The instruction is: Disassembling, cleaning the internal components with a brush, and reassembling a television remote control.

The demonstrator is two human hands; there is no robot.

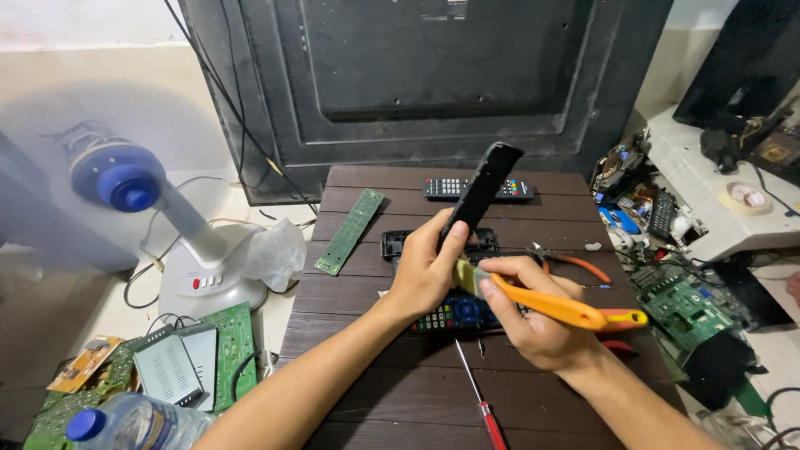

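Left hand (425, 271) grips a black remote shell (482, 193), tilted up over the dark wooden tabletop (367, 392). Right hand (533, 321) is closed round an orange-handled brush (542, 302), bristles touching the shell's lower end. Beneath the hands lies a remote keypad (454, 315) (partly hidden). A red screwdriver (482, 398) lies near, a green circuit board (350, 230) well left.
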